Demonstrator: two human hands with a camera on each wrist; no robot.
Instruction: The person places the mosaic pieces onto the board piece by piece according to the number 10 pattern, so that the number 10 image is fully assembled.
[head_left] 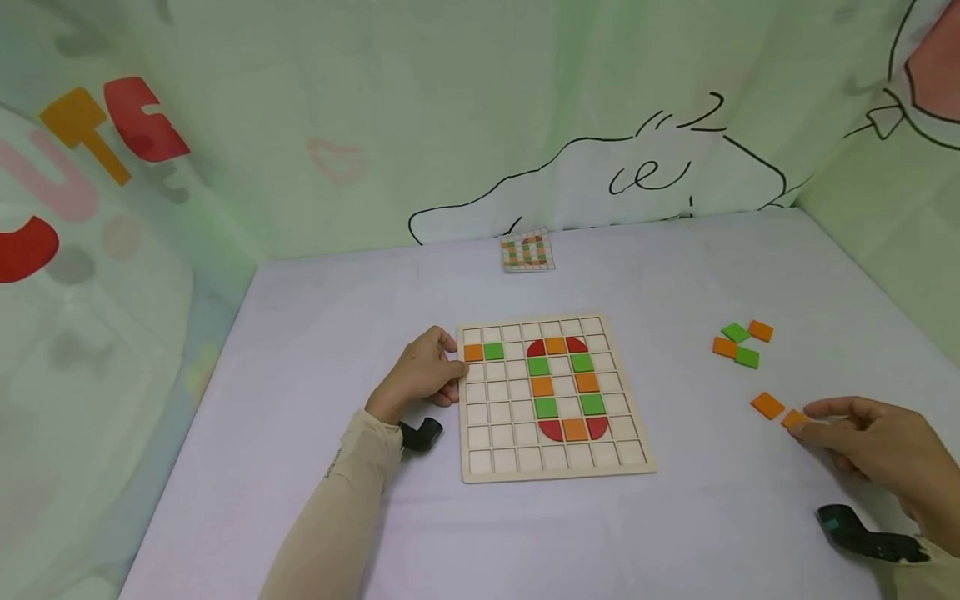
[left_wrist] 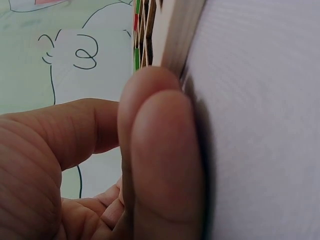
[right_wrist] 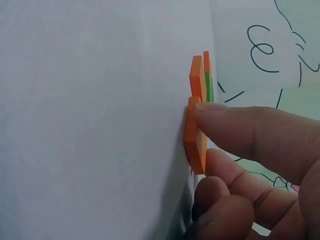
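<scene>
A wooden grid board lies flat on the white-covered table. My left hand grips its left edge, thumb over the rim and fingertips against the side; the left wrist view shows those fingertips close up. Red rounded pieces with orange and green squares form a ring on the board. In the second row at the left sit an orange square and a green square. Off to the right, my right hand pinches an orange square tile at the table surface, beside another orange tile.
Several loose green and orange tiles lie farther back on the right, some overlapping. A small card printed with a coloured grid pattern lies near the back edge of the table. Printed cloth hangs behind and at both sides.
</scene>
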